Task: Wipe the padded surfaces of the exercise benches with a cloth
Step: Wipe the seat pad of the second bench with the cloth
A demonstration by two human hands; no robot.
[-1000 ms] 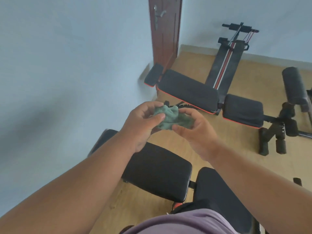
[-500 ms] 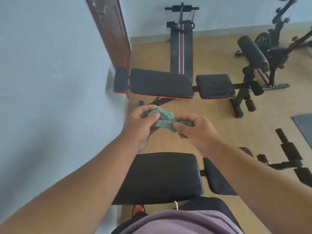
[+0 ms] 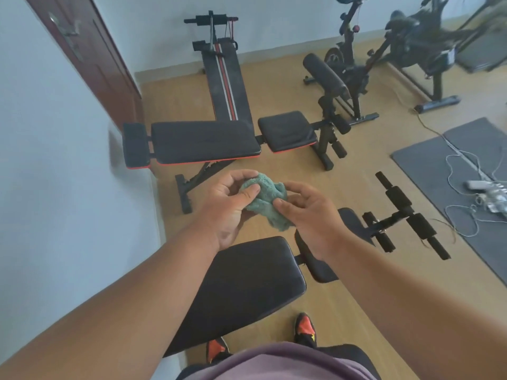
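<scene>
A crumpled green cloth [image 3: 267, 200] is held in the air between both hands. My left hand [image 3: 227, 207] grips its left side with the thumb on top. My right hand [image 3: 310, 215] pinches its right side with thumb and fingers. Directly below the hands lies the near bench's black back pad [image 3: 247, 286], with its smaller seat pad [image 3: 318, 267] partly hidden by my right forearm. A second bench stands farther off, with a long black back pad [image 3: 205, 142], a seat pad [image 3: 286, 130] and a small head pad [image 3: 135, 145], all edged in red.
A wall runs along the left, with a brown door [image 3: 90, 58]. A sit-up board [image 3: 226, 80] stands behind the far bench. Exercise bikes [image 3: 397, 50] fill the back right. A grey mat [image 3: 466, 171] with white cables lies at right. The near bench's foot rollers [image 3: 406, 215] stick out.
The view has swung right and down, revealing the bikes, the mat and my shoes. Both hands have kept hold of the cloth and reworked it; more of it now hangs below.
</scene>
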